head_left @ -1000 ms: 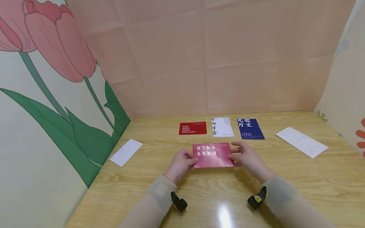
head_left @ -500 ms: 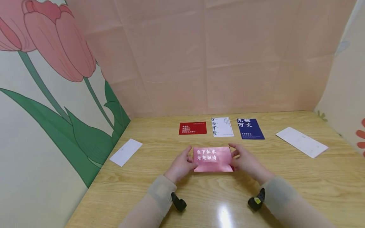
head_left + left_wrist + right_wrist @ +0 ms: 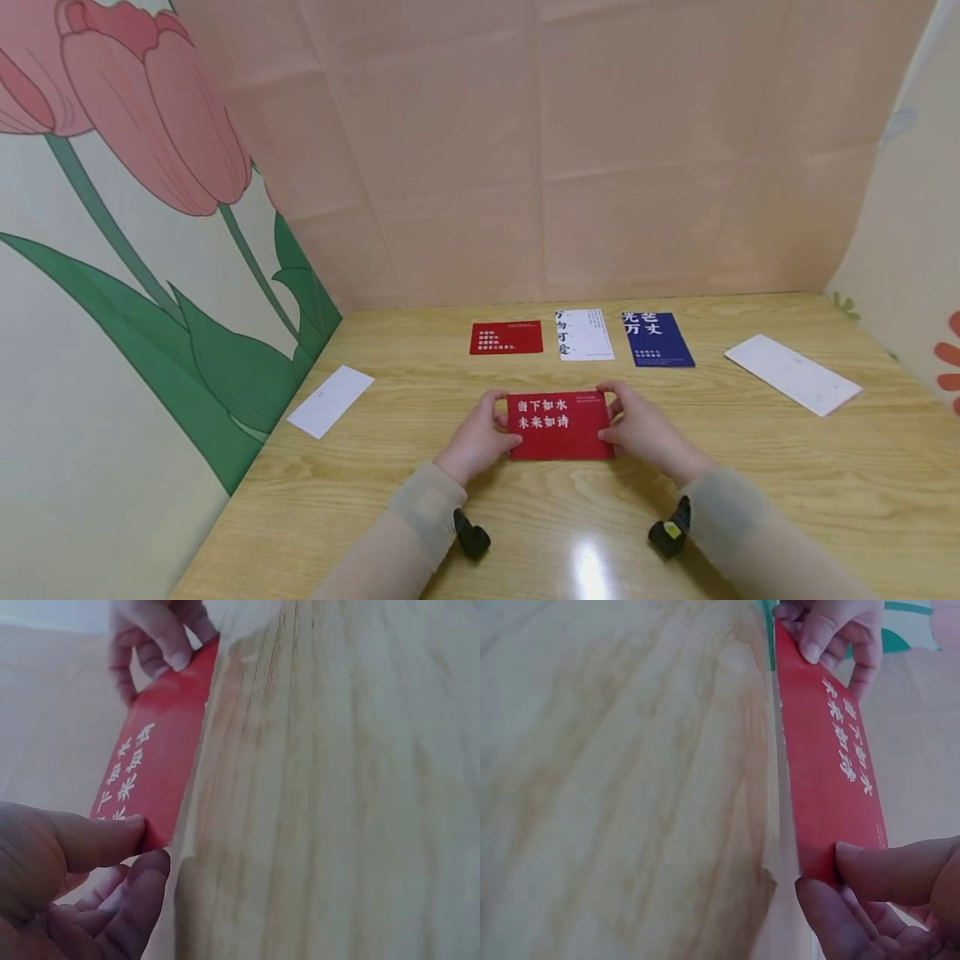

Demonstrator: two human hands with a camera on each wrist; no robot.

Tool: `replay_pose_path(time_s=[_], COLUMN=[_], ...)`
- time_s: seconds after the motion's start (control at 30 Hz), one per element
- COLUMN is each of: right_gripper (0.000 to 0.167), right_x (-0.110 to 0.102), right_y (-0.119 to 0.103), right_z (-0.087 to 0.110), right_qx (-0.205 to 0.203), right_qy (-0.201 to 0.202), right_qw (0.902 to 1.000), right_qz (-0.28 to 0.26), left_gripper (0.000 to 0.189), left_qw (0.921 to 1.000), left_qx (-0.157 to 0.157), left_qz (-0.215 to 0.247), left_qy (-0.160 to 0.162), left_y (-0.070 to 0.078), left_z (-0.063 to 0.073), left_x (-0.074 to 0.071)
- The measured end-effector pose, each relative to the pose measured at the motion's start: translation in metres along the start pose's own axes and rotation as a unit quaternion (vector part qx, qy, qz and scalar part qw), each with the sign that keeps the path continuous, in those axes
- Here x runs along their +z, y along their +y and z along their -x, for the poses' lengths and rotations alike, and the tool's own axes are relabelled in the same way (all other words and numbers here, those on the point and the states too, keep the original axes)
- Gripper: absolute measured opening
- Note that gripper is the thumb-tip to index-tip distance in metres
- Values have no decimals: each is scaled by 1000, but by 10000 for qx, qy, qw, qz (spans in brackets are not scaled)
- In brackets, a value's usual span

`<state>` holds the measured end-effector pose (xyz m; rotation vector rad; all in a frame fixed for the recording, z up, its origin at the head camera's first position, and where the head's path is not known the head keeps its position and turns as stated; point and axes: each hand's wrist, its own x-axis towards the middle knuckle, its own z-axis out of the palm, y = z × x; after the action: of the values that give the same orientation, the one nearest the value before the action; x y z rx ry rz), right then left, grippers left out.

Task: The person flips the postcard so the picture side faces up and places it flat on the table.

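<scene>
A red card (image 3: 561,437) with two lines of white characters is held between both hands near the middle of the table. My left hand (image 3: 480,437) pinches its left edge, thumb on the printed face and fingers behind. On the opposite edge my right hand (image 3: 637,429) pinches in the same way. In the left wrist view the red card (image 3: 161,742) shows its thin lower edge close to the wood. The right wrist view shows the red card (image 3: 821,795) tilted, its print facing the person.
Along the back of the wooden table (image 3: 420,367) lie a smaller-looking red card (image 3: 506,337), a white card (image 3: 588,335) and a blue card (image 3: 662,340). One white blank-looking card (image 3: 332,402) lies at left, another pale card (image 3: 795,375) at right. A pink sheet (image 3: 540,167) hangs behind.
Both hands have brought the red card slightly nearer to the person. Its tilt has changed: the bright glare on its face has gone and it looks deep red.
</scene>
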<state>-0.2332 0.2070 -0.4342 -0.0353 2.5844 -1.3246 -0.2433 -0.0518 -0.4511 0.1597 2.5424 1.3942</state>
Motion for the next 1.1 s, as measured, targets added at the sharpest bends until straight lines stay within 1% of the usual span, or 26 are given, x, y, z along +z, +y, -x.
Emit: replay_pose_path(time_s=[0.27, 0.43, 0.63, 0.77, 0.87, 1.1], right_gripper=[68, 62, 58, 59, 60, 60], right_x=[2, 3, 3, 1, 0, -1], right_y=[-3, -2, 3, 4, 3, 3], right_z=[-2, -5, -11, -15, -15, -13], right_qx=[-78, -148, -252, -195, -176, -147], right_qy=[90, 83, 35, -36, -96, -231], right_qw=[9990, 9976, 9942, 9924, 9915, 9878], right_qz=[419, 669, 1043, 1213, 1289, 1536], left_gripper=[69, 67, 69, 69, 68, 70], left_qw=[9992, 9981, 9948, 9916, 9893, 9835], left_qx=[71, -43, -141, -118, -125, -157], left_qz=[-383, -608, -991, -1274, -1449, -1802], left_qy=[-3, 32, 157, 189, 155, -51], left_y=[-1, 0, -2, -2, -2, -2], left_z=[-2, -4, -6, -7, -7, -8], left_x=[3, 4, 7, 8, 8, 7])
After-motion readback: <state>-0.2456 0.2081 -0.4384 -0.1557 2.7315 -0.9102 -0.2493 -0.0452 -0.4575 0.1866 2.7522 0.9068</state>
